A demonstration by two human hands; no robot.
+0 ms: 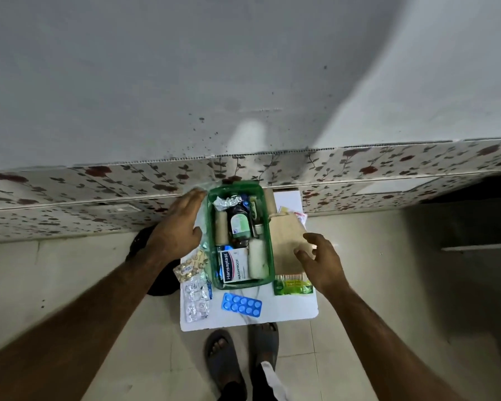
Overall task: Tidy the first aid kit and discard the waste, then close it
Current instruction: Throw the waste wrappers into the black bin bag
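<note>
A green translucent first aid box stands uncovered on a small white table. Inside lie a dark bottle, bandage rolls, a Hansaplast box and crumpled foil. My left hand hovers at the box's left side, fingers spread, over what looks like a clear lid. My right hand hangs open over a beige cloth to the right of the box. A blue blister pack, silver tablet strips and a green packet lie on the table.
The table stands against a low wall of flowered tiles. A dark bag sits on the floor left of the table. My sandalled feet are at the table's near edge. Small packets lie behind the cloth.
</note>
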